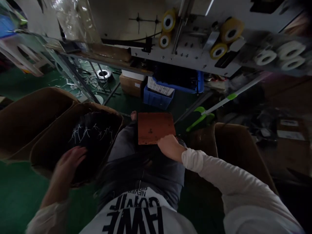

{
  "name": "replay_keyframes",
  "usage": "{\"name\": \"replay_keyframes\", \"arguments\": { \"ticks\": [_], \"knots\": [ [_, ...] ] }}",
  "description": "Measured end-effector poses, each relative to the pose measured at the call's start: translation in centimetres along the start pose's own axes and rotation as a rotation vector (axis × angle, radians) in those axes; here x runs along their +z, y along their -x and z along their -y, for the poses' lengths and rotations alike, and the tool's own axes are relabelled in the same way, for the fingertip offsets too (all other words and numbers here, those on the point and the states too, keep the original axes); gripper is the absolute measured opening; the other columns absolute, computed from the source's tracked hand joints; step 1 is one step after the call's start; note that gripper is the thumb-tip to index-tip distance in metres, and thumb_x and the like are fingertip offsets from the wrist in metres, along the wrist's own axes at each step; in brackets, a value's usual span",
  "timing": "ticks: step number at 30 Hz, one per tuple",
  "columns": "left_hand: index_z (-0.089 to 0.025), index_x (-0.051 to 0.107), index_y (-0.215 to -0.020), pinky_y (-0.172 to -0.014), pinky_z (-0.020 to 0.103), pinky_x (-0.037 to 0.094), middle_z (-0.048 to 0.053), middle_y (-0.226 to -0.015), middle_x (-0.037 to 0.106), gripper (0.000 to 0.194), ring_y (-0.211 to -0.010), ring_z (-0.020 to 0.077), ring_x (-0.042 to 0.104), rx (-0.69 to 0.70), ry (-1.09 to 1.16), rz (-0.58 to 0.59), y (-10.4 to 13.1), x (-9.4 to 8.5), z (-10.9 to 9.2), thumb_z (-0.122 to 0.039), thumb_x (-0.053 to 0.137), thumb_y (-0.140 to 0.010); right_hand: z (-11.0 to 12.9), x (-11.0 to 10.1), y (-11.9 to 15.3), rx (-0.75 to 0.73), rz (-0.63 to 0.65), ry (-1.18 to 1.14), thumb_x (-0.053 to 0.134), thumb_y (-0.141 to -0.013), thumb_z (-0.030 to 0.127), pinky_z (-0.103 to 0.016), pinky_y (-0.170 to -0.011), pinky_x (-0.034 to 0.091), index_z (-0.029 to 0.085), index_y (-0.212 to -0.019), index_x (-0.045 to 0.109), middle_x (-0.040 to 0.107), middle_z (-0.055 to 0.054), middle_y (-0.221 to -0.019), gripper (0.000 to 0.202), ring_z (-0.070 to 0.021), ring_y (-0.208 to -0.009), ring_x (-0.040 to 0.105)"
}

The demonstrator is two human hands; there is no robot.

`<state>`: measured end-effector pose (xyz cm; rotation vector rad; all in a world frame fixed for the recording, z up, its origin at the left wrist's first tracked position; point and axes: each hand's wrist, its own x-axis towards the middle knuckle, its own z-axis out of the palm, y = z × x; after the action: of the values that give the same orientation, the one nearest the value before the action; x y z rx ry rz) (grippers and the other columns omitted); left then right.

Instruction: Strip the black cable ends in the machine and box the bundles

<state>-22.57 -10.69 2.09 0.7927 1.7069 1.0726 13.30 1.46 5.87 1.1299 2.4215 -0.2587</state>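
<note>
My right hand (170, 147) is closed at the near right corner of a square, reddish-brown board (156, 127) in front of my lap. Its fingertips are hidden, and what is under the board does not show. Over the near side of a cardboard box (41, 159) hangs my left hand (70, 159), blurred, with fingers stretched out and nothing in them. Inside that box lie black bundles (91, 131) tied with thin white ties. Whether the left hand touches them I cannot tell.
A machine panel with yellow rollers (168, 21) spans the top. Beneath stand blue bins (156, 99) and a brown carton (130, 85). A green-and-white long-handled tool (202, 115) leans at right, above another open cardboard box (234, 139). Wire scraps (85, 74) litter the floor at left.
</note>
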Motion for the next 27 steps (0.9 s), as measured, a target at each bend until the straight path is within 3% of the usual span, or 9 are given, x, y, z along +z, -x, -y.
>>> {"name": "replay_keyframes", "arguments": {
  "ticks": [2, 4, 6, 9, 13, 16, 21, 23, 27],
  "knots": [
    [-0.034, 0.059, -0.104, -0.094, 0.039, 0.045, -0.005, -0.111, 0.064, 0.03, -0.11, 0.0222, 0.055, 0.095, -0.041, 0.233, -1.6, 5.9, -0.4, -0.047, 0.059, -0.078, 0.5, -0.7, -0.5, 0.0, -0.073, 0.01, 0.05, -0.078, 0.005, -0.034, -0.058, 0.041, 0.01, -0.075, 0.067, 0.068, -0.016, -0.074, 0.018, -0.0285, -0.072, 0.065],
    [-0.025, 0.056, -0.117, -0.099, 0.043, 0.04, 0.008, -0.123, 0.058, 0.049, -0.114, 0.0269, 0.052, 0.248, -0.187, 0.607, -2.8, 12.4, -1.4, -0.044, 0.065, -0.073, 0.9, -1.3, -0.8, -0.018, -0.147, 0.014, 0.05, -0.079, 0.007, -0.036, -0.061, 0.042, 0.01, -0.078, 0.067, 0.069, -0.016, -0.077, 0.017, -0.0287, -0.073, 0.065],
    [-0.02, 0.057, -0.116, -0.101, 0.039, 0.038, 0.01, -0.122, 0.059, 0.062, -0.112, 0.0261, 0.054, 0.316, -0.203, 0.759, -3.6, 18.0, -2.7, -0.039, 0.076, -0.06, 1.2, -1.6, -1.1, -0.038, -0.203, 0.012, 0.052, -0.08, 0.009, -0.038, -0.063, 0.042, 0.01, -0.081, 0.067, 0.069, -0.016, -0.08, 0.016, -0.0287, -0.074, 0.065],
    [-0.015, 0.061, -0.108, -0.097, 0.034, 0.041, 0.011, -0.113, 0.063, 0.063, -0.11, 0.025, 0.055, 0.35, -0.243, 0.956, -4.1, 22.8, -4.0, -0.037, 0.08, -0.052, 1.3, -1.6, -1.4, -0.033, -0.22, -0.005, 0.057, -0.078, 0.012, -0.039, -0.066, 0.043, 0.009, -0.081, 0.067, 0.069, -0.016, -0.082, 0.011, -0.0287, -0.077, 0.065],
    [-0.011, 0.064, -0.078, -0.071, 0.027, 0.048, 0.006, -0.071, 0.067, 0.033, -0.07, 0.0176, 0.062, 0.205, -0.229, 1.023, -3.9, 24.0, -4.0, -0.038, 0.074, -0.061, 0.6, -1.5, -1.7, -0.058, -0.235, 0.009, 0.062, -0.075, 0.017, -0.04, -0.069, 0.043, 0.009, -0.082, 0.065, 0.068, -0.015, -0.083, 0.011, -0.0269, -0.076, 0.064],
    [-0.011, 0.059, -0.069, -0.047, 0.021, 0.04, -0.002, -0.045, 0.051, 0.029, -0.04, 0.0096, 0.047, 0.104, -0.218, 1.004, -3.6, 23.8, -3.4, -0.039, 0.064, -0.071, -1.1, -1.7, -1.3, -0.096, -0.38, 0.005, 0.061, -0.076, 0.018, -0.046, -0.081, 0.042, 0.012, -0.09, 0.064, 0.067, -0.013, -0.09, 0.015, -0.0287, -0.088, 0.061],
    [-0.012, 0.06, -0.087, -0.039, 0.018, 0.03, -0.005, -0.051, 0.045, 0.033, -0.037, 0.0056, 0.038, 0.138, -0.239, 0.759, -3.5, 23.4, -3.1, -0.043, 0.057, -0.076, -4.7, -0.5, 0.6, -0.053, -0.781, -0.377, 0.066, -0.074, 0.042, -0.051, -0.103, 0.031, 0.025, -0.133, 0.041, 0.045, -0.009, -0.136, 0.066, -0.0303, -0.127, 0.037],
    [-0.012, 0.06, -0.082, -0.04, 0.018, 0.03, -0.005, -0.051, 0.043, 0.032, -0.039, 0.0056, 0.038, 0.159, -0.252, 0.719, -3.5, 23.3, -3.3, -0.044, 0.056, -0.076, -4.7, 1.0, 0.9, 0.06, -0.898, -0.661, 0.062, -0.077, 0.044, -0.045, -0.097, 0.04, 0.026, -0.139, 0.03, 0.047, -0.009, -0.134, 0.072, -0.0259, -0.12, 0.046],
    [-0.012, 0.059, -0.077, -0.044, 0.018, 0.033, -0.004, -0.051, 0.044, 0.027, -0.044, 0.0071, 0.041, 0.21, -0.255, 0.702, -3.3, 23.3, -3.4, -0.039, 0.058, -0.075, -1.9, 3.7, 0.2, 0.264, -1.008, -1.049, 0.059, -0.081, 0.041, -0.037, -0.086, 0.049, 0.021, -0.138, 0.031, 0.058, -0.011, -0.12, 0.066, -0.0213, -0.101, 0.061]
  ]
}}
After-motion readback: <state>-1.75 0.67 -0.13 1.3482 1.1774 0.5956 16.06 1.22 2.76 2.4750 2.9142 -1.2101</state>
